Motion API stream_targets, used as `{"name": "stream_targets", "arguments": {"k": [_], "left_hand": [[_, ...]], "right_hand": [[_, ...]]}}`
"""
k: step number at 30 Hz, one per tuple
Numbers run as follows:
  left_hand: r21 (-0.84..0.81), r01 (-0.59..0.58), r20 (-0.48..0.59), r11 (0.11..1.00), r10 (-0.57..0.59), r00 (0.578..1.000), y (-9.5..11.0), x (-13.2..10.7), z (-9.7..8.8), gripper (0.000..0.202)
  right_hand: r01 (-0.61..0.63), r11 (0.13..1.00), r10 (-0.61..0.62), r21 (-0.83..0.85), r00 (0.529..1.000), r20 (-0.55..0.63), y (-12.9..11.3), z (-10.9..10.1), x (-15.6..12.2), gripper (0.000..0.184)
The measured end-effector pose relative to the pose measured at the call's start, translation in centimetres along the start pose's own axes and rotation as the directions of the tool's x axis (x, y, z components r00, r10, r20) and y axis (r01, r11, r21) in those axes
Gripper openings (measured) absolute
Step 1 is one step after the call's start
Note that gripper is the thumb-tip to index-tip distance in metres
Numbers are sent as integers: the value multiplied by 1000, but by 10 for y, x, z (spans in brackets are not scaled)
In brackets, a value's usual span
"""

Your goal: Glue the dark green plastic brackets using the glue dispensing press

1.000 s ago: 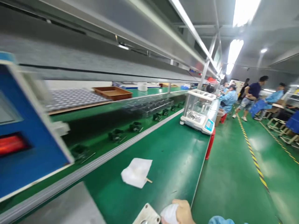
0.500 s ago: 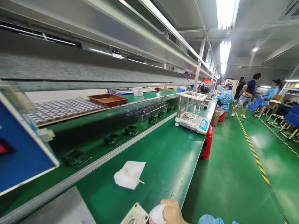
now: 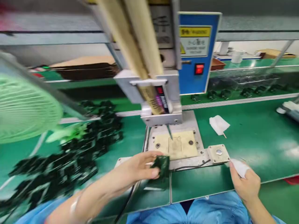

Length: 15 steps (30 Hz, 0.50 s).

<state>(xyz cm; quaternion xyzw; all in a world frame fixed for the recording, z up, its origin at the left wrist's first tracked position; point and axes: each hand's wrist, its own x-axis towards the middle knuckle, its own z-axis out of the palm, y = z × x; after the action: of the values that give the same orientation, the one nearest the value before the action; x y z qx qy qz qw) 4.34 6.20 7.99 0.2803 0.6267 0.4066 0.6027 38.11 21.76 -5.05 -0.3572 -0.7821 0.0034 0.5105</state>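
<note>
My left hand (image 3: 141,166) pinches a small dark part (image 3: 163,166), blurred, between thumb and fingers. The part is just in front of a cream fixture plate (image 3: 187,149) on a metal base. Above that plate, a thin dispensing needle (image 3: 169,132) points down from a machine holding adhesive tubes (image 3: 153,101). My right hand (image 3: 247,183) has its fingers closed around a crumpled white tissue (image 3: 240,168). It rests at the right side of a small box with a round metal button (image 3: 219,152).
Many dark parts (image 3: 86,146) lie spread at the left, beside a green fan (image 3: 28,105). A blue control box (image 3: 195,53) stands behind the fixture. Another white tissue with a stick (image 3: 219,124) lies on the green bench (image 3: 247,133). A scale (image 3: 291,109) is at the right edge.
The view has swung left and down from the long bench and aisle to the dispensing machine. My left hand with the dark part has come into view. My right hand still holds the tissue beside the button box.
</note>
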Motion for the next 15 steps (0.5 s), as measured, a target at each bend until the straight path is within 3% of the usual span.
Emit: {"name": "stream_targets", "arguments": {"k": [2, 5, 8, 12, 15], "left_hand": [[-66, 16, 16, 998, -15, 1000, 1, -1, 1, 80], [-111, -5, 50, 994, 11, 999, 13, 19, 5, 73], [-91, -66, 0, 994, 66, 998, 22, 38, 5, 68], [28, -226, -69, 974, 227, 971, 17, 56, 2, 72], [236, -334, -78, 912, 361, 929, 6, 69, 2, 77]], "right_hand": [[27, 998, -28, -49, 999, -24, 4, 1, -3, 24], [54, 997, -57, -60, 998, -38, 4, 1, -5, 23], [51, 997, -54, -66, 997, -46, 2, 2, -4, 24], [36, 998, -38, -42, 999, -39, -2, 2, 1, 23], [55, 998, -56, -22, 998, -42, -4, 1, 5, 21]]}}
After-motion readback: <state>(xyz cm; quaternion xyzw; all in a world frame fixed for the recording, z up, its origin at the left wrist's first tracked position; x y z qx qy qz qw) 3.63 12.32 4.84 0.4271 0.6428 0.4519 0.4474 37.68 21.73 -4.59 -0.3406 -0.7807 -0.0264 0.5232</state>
